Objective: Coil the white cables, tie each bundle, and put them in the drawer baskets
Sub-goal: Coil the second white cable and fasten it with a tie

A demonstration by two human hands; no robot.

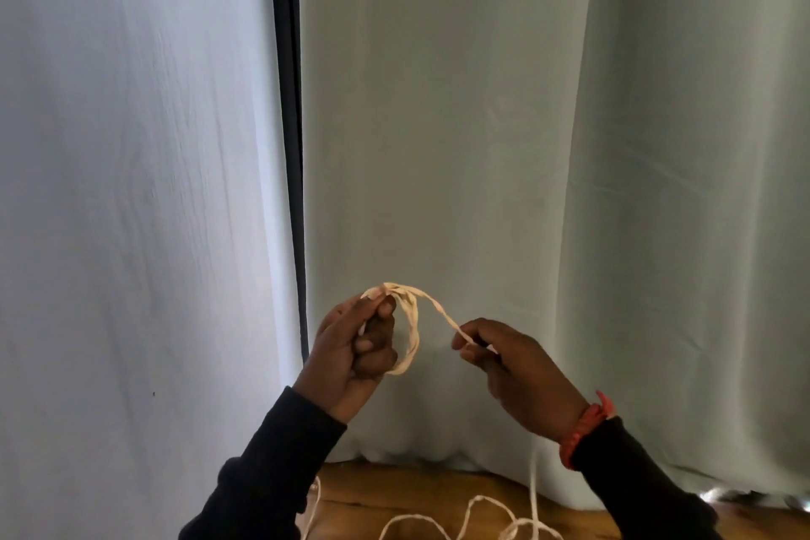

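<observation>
hands raised before a pale curtain (482,145): left hand (350,353) grips a small white cable coil (410,333), right hand (513,368) beside the coil pinches its trailing strand.

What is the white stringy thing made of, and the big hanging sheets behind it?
The white cable looks like soft twisted cord, matte, perhaps cotton: its strands show a twist. The curtains look like thin woven cloth, matte: they hang in soft folds. The exact fibre cannot be told.
</observation>
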